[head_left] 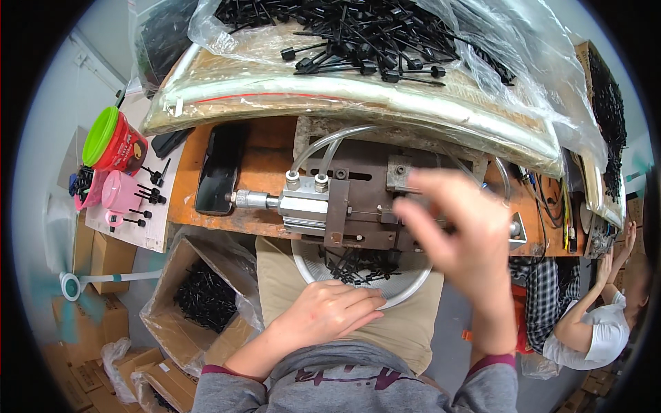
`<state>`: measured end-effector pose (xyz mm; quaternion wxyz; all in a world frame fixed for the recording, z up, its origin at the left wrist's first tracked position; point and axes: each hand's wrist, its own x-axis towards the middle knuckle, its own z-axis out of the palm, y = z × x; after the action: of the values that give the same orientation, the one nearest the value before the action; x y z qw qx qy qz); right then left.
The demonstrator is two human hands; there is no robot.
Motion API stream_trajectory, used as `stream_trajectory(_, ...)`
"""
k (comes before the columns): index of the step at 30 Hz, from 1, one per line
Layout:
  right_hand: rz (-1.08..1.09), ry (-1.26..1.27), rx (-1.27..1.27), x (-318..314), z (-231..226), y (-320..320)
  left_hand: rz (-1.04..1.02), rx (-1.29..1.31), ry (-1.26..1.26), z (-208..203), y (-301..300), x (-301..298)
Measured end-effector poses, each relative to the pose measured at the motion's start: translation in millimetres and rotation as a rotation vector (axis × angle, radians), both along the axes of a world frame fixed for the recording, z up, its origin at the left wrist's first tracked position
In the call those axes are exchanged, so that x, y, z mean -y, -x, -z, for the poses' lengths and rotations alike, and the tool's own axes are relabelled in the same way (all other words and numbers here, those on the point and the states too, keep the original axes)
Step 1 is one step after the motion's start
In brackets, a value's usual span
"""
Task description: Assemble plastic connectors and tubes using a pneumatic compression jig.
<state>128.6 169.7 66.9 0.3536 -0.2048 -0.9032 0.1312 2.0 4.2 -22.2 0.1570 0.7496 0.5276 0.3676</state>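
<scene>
My left hand (330, 308) lies across the near rim of a round white mesh basket (413, 283), its fingers stretched out and flat. Inside the basket is a pile of black stemmed parts (361, 267). My right hand (461, 230) is over the right side of a metal clamping fixture (361, 206). It is blurred; thumb and forefinger are apart, and I see nothing held between them. Beside them, a thin black part (395, 242) points down at the fixture's near edge. A silver pneumatic cylinder (305, 210) with clear tubes (323, 143) is mounted on the fixture's left.
Above the orange bench (186, 180), a plastic-covered tray (255, 96) carries many black parts (385, 41). A black phone (220, 168), a pink cup (120, 193) and a red tub (127, 148) stand left. Below is a carton (158, 313) of black parts. Another person (585, 330) sits right.
</scene>
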Motion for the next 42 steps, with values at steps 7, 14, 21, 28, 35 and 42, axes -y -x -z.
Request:
stream_trajectory(7, 0.062, -0.41, 0.061, -94, -63, 95, 0.085, 0.215, -0.031, -3, -6, 1)
stream_trajectory(14, 0.331, -0.257, 0.531, -145, -65, 138, 0.074, 0.203, -0.011, -3, -4, 3)
stream_trajectory(21, 0.187, -0.24, 0.535, -165, -68, 100, 0.08, 0.207, 0.001, 6, -2, 6)
stream_trajectory(28, 0.121, -0.241, 0.445, -178, -61, 67, 0.078, 0.192, 0.006, 5, -4, 7)
stream_trajectory(35, 0.246, -0.087, 0.086, -182, -53, 27, 0.078, 0.211, -0.026, -1, -4, 3)
stream_trajectory(42, 0.037, 0.691, -0.389, -178, -45, 26, 0.045, 0.202, -0.004, 0, -12, 1)
